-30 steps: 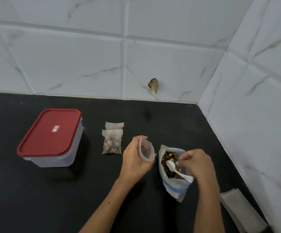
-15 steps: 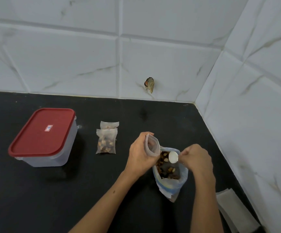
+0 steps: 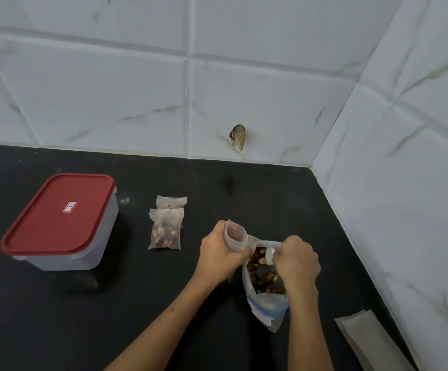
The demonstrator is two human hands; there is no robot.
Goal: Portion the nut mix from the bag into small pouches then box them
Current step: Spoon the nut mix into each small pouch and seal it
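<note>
Two filled pouches (image 3: 165, 228) are laid on the black counter (image 3: 57, 317), one overlapping the other, between the box (image 3: 59, 223) and the hands. Both are seen to hold nuts; whether they are sealed cannot be told.

A third pouch (image 3: 235, 235) is held upright in the left hand (image 3: 217, 253), fingers curled round its lower part, mouth kept open and turned toward the bag (image 3: 264, 285). Nothing can be made out inside it, so it is judged empty or nearly so.

The bag stands open on the counter just beside the left hand, with a good quantity of nut mix (image 3: 263, 274) seen inside. The right hand (image 3: 296, 259) is closed round the handle of a white spoon (image 3: 269, 255), whose bowl sits at the bag's mouth over the nuts. Whether the bowl is loaded cannot be told.

The box stands well to the left with its red lid (image 3: 59, 210) pressed on. No pouch is seen to have been boxed.

A flat stack of unused pouches (image 3: 365, 336) lies at the lower right, near the wall.

Progress is judged early to middle: two portions done, a third being started. Left to do: further scooping, closing of pouches, removal of the lid, and packing of all pouches into the box.
</note>
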